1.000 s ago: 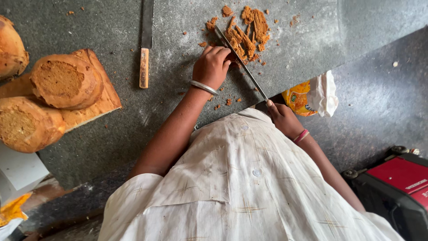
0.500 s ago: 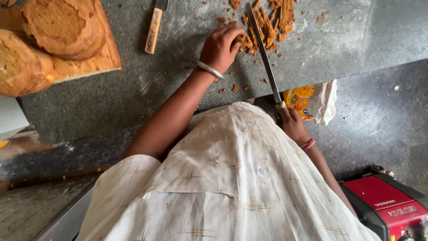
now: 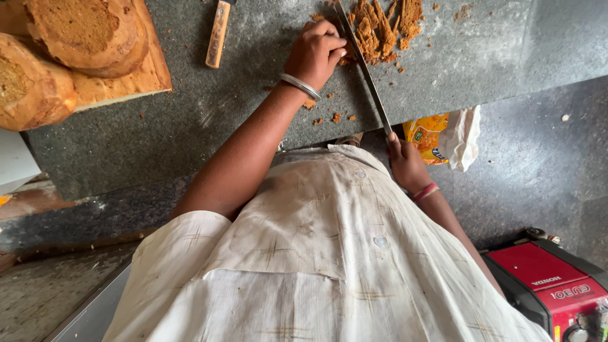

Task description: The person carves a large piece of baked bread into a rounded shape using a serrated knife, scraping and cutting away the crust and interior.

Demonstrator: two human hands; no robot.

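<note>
Chopping is the step in hand, I judge. The right hand (image 3: 406, 166) is closed around the handle of a long knife (image 3: 364, 63), at the near edge of the desk (image 3: 494, 57). The left hand (image 3: 315, 54) is curled, its fingers pressing the brown strips (image 3: 380, 28) just beside the blade, at the far edge. The next cut calls for the fingertips tucked away from the blade.

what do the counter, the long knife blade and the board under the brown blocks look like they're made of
Dark speckled counter: likely polished granite, with a fine grain and dull sheen. Long thin knife blade, held by the right hand: grey metal, probably steel. Pale board under the round brown blocks: wood, with visible grain.
</note>
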